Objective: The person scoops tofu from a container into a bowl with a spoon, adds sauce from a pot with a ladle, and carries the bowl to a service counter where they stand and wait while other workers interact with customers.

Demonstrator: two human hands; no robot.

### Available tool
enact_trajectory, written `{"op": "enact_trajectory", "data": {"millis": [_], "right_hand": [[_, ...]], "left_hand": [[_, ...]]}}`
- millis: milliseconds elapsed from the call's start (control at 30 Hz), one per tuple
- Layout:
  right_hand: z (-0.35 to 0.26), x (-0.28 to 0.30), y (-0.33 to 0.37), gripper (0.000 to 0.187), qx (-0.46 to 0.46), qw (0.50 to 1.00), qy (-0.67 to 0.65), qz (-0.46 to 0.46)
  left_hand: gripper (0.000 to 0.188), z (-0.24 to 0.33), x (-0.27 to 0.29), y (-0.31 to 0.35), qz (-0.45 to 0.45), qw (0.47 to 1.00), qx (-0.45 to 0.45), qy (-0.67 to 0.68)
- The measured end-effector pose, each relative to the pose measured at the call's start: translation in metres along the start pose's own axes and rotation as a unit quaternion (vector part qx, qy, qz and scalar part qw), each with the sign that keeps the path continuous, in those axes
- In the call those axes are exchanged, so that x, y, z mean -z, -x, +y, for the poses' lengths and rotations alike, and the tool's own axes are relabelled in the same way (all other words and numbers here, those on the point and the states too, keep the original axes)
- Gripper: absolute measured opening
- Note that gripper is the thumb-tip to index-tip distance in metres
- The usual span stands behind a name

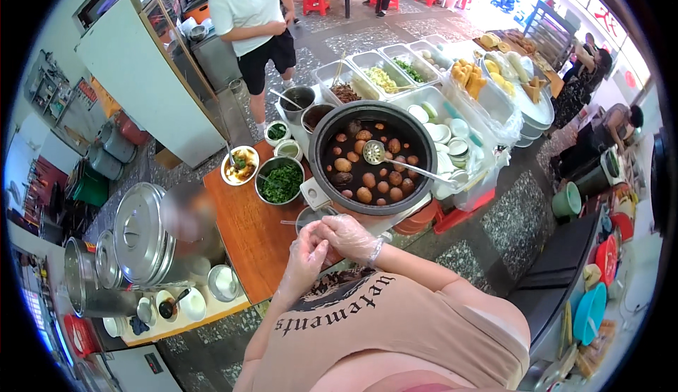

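My left hand (305,256) and my right hand (347,238) meet just in front of my body, both in clear plastic gloves. Their fingers are curled together, and anything between them is hidden. Close beyond them is a bowl (314,215), partly covered by my hands. A big dark pot (323,174) holds brown eggs in dark broth, with a slotted ladle (417,170) resting across it. To its left stand a metal bowl of chopped greens (281,183) and a white bowl of food (240,165) with a spoon, on the wooden table (236,229).
Food trays (381,78) line up behind the pot, with stacked small dishes (445,141) at its right. Large lidded steel pots (138,233) stand left. A person in a white shirt (251,10) faces the table; others are farther off.
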State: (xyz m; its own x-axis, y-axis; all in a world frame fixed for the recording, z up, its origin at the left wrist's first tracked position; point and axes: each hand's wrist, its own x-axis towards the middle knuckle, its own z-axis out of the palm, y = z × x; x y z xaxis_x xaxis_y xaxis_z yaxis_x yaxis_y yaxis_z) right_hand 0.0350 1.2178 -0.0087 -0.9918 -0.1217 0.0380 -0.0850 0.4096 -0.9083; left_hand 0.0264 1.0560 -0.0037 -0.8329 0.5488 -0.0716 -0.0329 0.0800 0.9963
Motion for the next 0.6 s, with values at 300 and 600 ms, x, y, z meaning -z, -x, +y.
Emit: {"op": "enact_trajectory", "data": {"millis": [300,600], "right_hand": [[0.015,-0.004,0.001,0.018,-0.008,1.000,-0.015,-0.007],[0.008,-0.007,0.013,0.022,-0.073,0.992,-0.101,-0.004]], "left_hand": [[0.058,-0.002,0.002,0.004,-0.039,0.995,-0.042,-0.078],[0.038,-0.006,0.003,0.012,-0.011,0.988,0.063,0.138]]}}
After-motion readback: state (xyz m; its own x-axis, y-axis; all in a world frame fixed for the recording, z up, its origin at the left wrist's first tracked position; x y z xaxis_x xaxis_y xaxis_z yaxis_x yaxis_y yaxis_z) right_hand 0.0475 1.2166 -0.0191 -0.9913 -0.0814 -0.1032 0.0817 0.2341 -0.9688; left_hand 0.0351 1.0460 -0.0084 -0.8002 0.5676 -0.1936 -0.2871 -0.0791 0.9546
